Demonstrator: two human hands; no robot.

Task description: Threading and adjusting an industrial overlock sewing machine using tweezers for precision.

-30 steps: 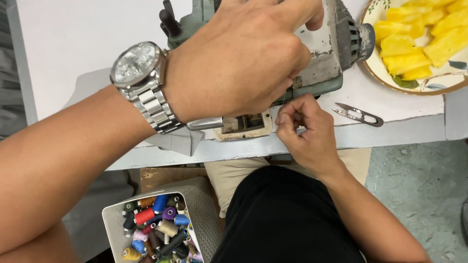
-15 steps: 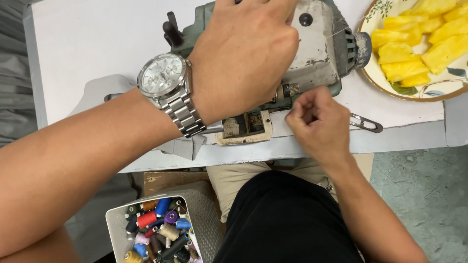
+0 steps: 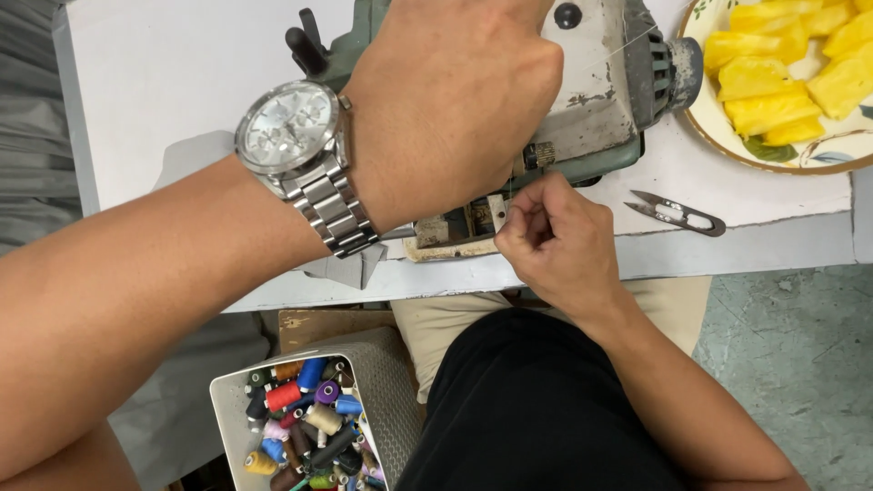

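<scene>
Here, a worn grey-green sewing machine (image 3: 600, 100) is seen on a white table (image 3: 164, 73), and both hands are busy at it. The left hand (image 3: 455, 100) is laid over the top of the machine, with a silver watch (image 3: 291, 136) on its wrist; its fingers are turned down and away behind the machine body, so whether they are closed on anything cannot be told. The right hand (image 3: 555, 245) is held just in front of the machine's lower front, at the table's near edge. Its fingers are curled in, and thumb and forefinger are pinched together beside the needle area; a thin thread (image 3: 618, 47) is seen running across the machine's upper face, but whether that thread is what is pinched is too fine to tell.

A pair of small thread snips (image 3: 677, 214) is laid flat on the table to the right of the right hand, near it but apart. Further right, at the table's corner, a patterned plate (image 3: 727, 150) of yellow pineapple pieces (image 3: 773, 82) is set. A grey cloth (image 3: 195, 155) is spread under the left forearm. Below the table edge, a white box (image 3: 227, 409) of coloured thread spools (image 3: 305, 423) is placed beside the lap.
</scene>
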